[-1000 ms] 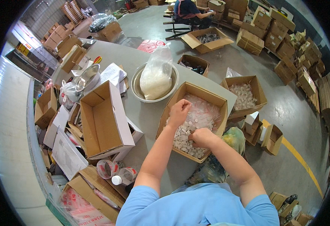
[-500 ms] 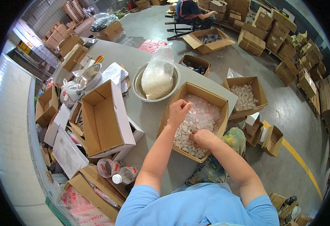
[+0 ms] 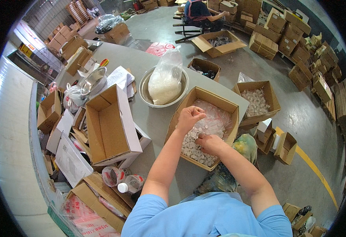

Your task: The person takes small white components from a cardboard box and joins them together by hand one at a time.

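Observation:
An open cardboard box (image 3: 172, 137) stands in front of me on the grey table. Its near part holds a heap of small white round pieces (image 3: 192, 149); clear plastic bags with red marks (image 3: 213, 118) fill the far part. My left hand (image 3: 190, 119) hovers above the box's left side, its thumb and fingers pinched together; whatever is between them is too small to make out. Down at the edge of the white pieces, my right hand (image 3: 210, 144) has its fingers curled together, tips among the pieces. What they hold is hidden.
A metal bowl (image 3: 143, 87) with a plastic sack of white material (image 3: 165, 85) stands beyond the box. At left are an empty carton (image 3: 108, 126) and a plastic bottle (image 3: 133, 184). Another box of wrapped pieces (image 3: 255, 100) is at right. A person (image 3: 198, 15) sits farther off.
My left hand's fingertips have moved slightly down and to the right. My right hand has shifted a little left and away from me over the white pieces.

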The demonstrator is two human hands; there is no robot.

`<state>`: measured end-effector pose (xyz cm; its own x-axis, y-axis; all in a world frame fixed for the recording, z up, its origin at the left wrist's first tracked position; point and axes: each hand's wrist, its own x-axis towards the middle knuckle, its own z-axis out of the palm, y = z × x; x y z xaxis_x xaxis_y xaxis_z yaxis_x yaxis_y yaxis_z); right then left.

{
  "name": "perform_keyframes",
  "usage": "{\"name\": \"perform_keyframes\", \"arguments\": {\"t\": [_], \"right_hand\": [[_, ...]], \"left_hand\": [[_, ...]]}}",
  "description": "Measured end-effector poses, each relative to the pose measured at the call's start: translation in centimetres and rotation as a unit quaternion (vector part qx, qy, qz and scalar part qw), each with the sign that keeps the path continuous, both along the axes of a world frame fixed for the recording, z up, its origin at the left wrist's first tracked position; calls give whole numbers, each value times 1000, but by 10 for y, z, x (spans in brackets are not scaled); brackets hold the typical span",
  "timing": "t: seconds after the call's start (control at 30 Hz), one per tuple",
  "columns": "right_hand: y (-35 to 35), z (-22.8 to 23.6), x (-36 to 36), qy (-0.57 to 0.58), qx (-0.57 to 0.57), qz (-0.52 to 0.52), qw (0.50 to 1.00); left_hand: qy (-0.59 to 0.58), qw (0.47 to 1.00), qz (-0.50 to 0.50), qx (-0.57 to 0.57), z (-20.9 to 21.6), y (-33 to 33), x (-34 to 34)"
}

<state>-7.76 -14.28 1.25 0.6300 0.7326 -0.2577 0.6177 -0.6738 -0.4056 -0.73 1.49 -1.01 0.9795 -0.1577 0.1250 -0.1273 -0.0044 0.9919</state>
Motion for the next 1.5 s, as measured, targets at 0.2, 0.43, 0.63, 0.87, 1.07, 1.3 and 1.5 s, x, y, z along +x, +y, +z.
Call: {"name": "perform_keyframes", "arguments": {"t": [0.2, 0.43, 0.63, 0.87, 1.07, 1.3, 1.5], "right_hand": [[1, -5, 0, 3, -14, 6, 1000], [3, 6, -3, -43, -39, 47, 997], [0, -14, -2, -115, 2, 77, 990], [-16, 6, 8, -49, 165, -96, 980], [-37, 27, 26, 271, 514, -351, 735], [-36, 27, 26, 352, 582, -309, 665], [-29, 15, 29, 210, 512, -274, 786]], "left_hand": [[111, 994, -1, 7, 2, -1, 1], [35, 997, 0, 72, 11, -4, -4], [40, 994, -6, 101, 1, -4, 0], [45, 984, -5, 174, 1, 5, -3], [48, 975, -166, 137, -9, 3, -6], [131, 944, -301, -45, 32, -13, -28], [74, 961, -265, -15, 17, -15, -24]]}}
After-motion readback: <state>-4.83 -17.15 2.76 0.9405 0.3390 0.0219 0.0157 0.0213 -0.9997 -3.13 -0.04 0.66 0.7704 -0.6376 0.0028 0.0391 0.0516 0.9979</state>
